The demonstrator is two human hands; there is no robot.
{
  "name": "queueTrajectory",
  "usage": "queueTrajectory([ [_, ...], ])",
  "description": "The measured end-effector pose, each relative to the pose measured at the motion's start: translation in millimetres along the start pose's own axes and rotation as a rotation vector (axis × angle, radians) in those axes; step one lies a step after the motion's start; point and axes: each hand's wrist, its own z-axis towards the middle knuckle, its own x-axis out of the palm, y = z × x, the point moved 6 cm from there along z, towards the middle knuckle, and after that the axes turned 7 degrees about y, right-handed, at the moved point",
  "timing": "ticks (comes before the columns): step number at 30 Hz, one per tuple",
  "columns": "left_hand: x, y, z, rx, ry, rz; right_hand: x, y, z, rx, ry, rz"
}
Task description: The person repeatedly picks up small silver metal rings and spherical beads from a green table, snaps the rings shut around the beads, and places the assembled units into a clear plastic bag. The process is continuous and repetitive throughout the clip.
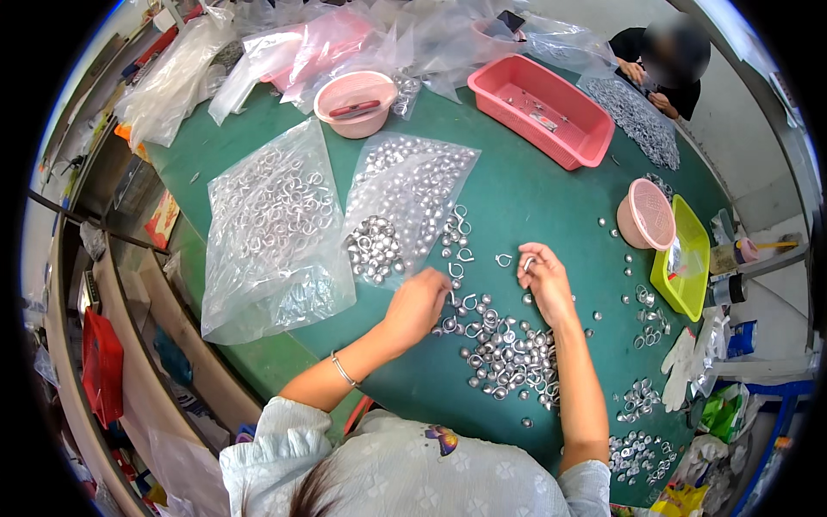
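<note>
My left hand is closed, its fingertips down by a few loose silver rings. A bit of silver shows at those fingertips, too small to tell. My right hand pinches a small silver metal ring between thumb and fingers. Just left of it a single ring with a small stub lies on the green table. Between my forearms spreads a pile of shiny metal balls and rings. Beyond my left hand is a clear bag of metal balls, some spilling at its mouth.
A clear bag of rings lies at left. Farther back stand a pink bowl and a pink tray. At right are a pink basket, a green tray and a white glove. Another person sits far right.
</note>
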Motion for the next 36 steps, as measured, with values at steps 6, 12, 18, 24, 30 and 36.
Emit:
queueTrajectory([
  [6, -6.0, 21.9, 23.9, -0.175, 0.011, -0.428, 6.5, 13.7, 16.0, -0.071, 0.076, -0.674],
  [12, 6.3, 9.0, 28.7, 0.011, -0.028, -0.149, 34.2, 7.1, 12.3, -0.336, -0.056, -1.526],
  [18, 10.6, 10.2, 27.5, -0.026, 0.093, 0.041, -10.2, -32.4, 37.3, 0.133, 0.122, 0.011],
  [24, 11.3, 4.1, 29.8, -0.016, 0.091, 0.070, 38.9, -3.5, 37.0, 0.168, 0.140, 0.336],
  [30, 14.2, 8.0, 27.4, -0.071, 0.113, 0.081, 73.1, 0.3, 35.4, -0.169, 0.018, -1.336],
  [36, 13.4, 11.0, 27.2, -0.071, 0.081, -0.097, 65.7, -13.2, 42.5, -0.216, 0.164, -1.032],
])
